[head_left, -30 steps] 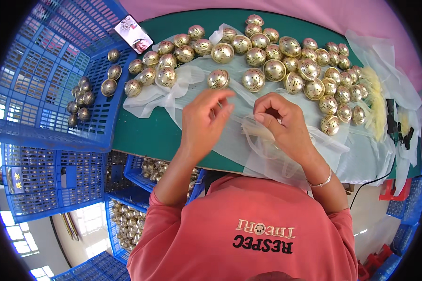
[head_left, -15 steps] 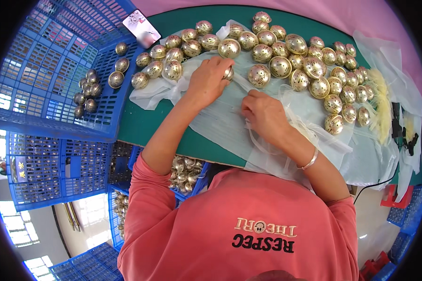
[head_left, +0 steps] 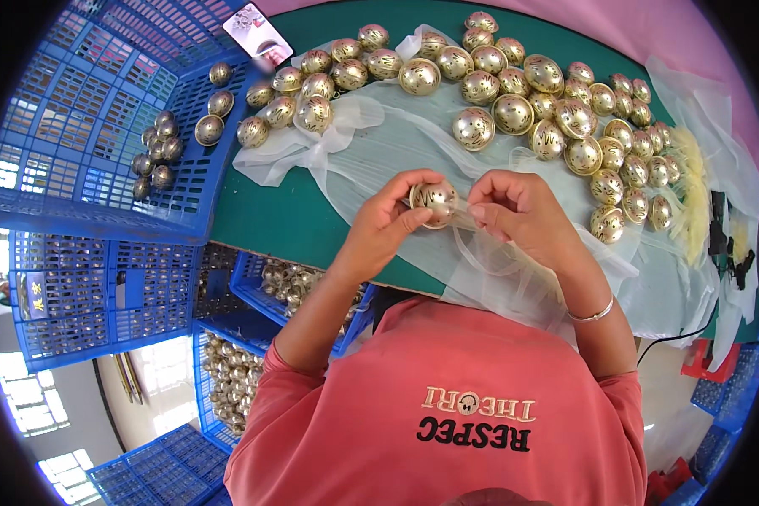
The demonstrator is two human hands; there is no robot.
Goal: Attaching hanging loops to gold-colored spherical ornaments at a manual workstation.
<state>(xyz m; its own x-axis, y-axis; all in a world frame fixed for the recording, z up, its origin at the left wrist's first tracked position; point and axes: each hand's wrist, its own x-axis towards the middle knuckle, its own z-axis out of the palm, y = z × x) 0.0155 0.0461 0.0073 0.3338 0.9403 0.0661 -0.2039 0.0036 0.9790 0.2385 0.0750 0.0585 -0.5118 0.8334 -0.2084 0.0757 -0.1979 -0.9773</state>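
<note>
My left hand [head_left: 385, 223] grips a shiny gold ball ornament [head_left: 435, 201] with dark markings, thumb and fingers around its left side. Close to its right side, my right hand [head_left: 527, 215] pinches a pale translucent ribbon [head_left: 462, 218] that lies against the ball. More of this sheer ribbon falls in loose loops below the right hand. Both hands are over a thin white translucent sheet [head_left: 367, 169] on the green table [head_left: 266, 221]. Many similar gold balls [head_left: 574, 118] are grouped along the far side and to the right.
A blue crate [head_left: 76, 160] with several gold balls stands at the left, with a phone [head_left: 258, 35] by its corner. Lower blue crates hold more balls [head_left: 230, 379]. Pale yellow fringe [head_left: 691, 198] and black clips [head_left: 717, 223] lie at the far right.
My left hand has brought a ball from the far side toward me and to the right. My right hand has moved right and now pinches the ribbon at the ball.
</note>
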